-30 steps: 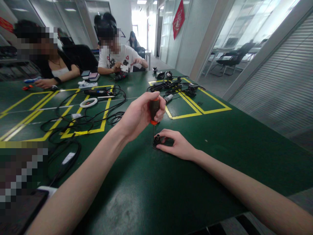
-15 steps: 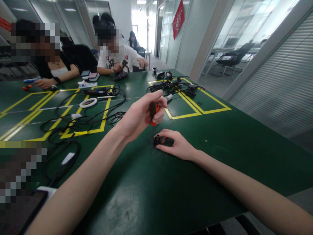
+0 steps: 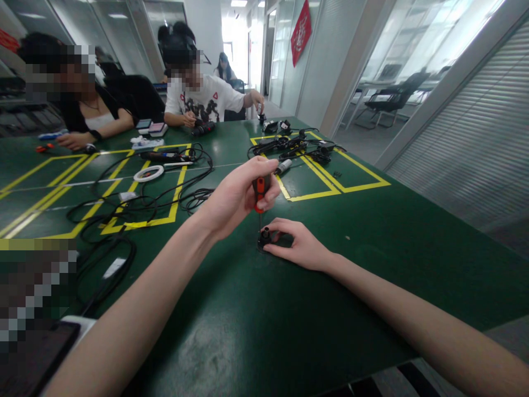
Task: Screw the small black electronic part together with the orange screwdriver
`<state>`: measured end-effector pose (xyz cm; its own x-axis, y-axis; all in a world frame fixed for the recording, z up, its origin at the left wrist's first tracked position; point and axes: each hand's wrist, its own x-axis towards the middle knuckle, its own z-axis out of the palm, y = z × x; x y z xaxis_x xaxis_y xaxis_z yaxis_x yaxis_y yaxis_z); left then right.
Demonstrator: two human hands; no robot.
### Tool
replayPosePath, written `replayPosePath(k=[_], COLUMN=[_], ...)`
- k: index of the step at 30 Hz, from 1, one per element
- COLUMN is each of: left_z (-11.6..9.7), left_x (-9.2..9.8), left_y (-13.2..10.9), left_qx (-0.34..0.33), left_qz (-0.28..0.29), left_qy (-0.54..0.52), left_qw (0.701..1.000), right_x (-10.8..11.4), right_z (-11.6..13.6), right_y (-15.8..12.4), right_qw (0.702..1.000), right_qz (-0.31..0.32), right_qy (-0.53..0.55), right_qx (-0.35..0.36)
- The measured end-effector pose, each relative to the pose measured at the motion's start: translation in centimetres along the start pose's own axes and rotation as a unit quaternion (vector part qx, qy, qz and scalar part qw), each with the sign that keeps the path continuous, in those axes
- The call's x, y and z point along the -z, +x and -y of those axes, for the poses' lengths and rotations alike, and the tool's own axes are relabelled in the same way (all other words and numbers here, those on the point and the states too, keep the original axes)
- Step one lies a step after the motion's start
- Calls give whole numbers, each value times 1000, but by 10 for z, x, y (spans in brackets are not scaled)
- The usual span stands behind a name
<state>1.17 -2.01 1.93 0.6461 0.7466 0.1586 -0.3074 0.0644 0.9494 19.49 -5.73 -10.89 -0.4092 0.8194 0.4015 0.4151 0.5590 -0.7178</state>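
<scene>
Upright in my left hand (image 3: pixel 243 190) is a red and black screwdriver (image 3: pixel 259 192), its handle gripped between thumb and fingers. The thin shaft points down to a small black round part (image 3: pixel 264 239) with a short tube standing up on it. That part rests on the green table (image 3: pixel 306 320). My right hand (image 3: pixel 298 244) lies on the table and pinches the part from the right between thumb and fingers. Where exactly the screwdriver's tip sits is too small to make out.
Tangled black cables (image 3: pixel 124 209) and a white tape roll (image 3: pixel 149 174) lie to the left. Black devices with cables (image 3: pixel 289 144) and a grey cylinder (image 3: pixel 283 166) are beyond my hands. Two co-workers sit across the table; a power drill (image 3: pixel 203 128) lies before one. A tablet-like device (image 3: pixel 45 353) is at lower left.
The screwdriver handle has turned in my left hand, and my fingers have shifted around it. My right hand stays still. Across the table a co-worker's hand has reached to a small black object.
</scene>
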Motion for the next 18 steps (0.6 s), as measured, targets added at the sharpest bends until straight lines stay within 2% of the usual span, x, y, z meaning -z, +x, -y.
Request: replayPosePath(k=[11,18], left_z=[2,0], left_x=[2,1], left_y=[0,-1], left_qx=[1,-6], left_qz=[-10,10], left_qy=[2,11], left_qw=[1000,1000], right_x=[0,-1], right_z=[1,0], right_y=[1,0], right_qw=[1000,1000], right_qz=[-3,0], right_qy=[10,-1], right_qx=[2,2])
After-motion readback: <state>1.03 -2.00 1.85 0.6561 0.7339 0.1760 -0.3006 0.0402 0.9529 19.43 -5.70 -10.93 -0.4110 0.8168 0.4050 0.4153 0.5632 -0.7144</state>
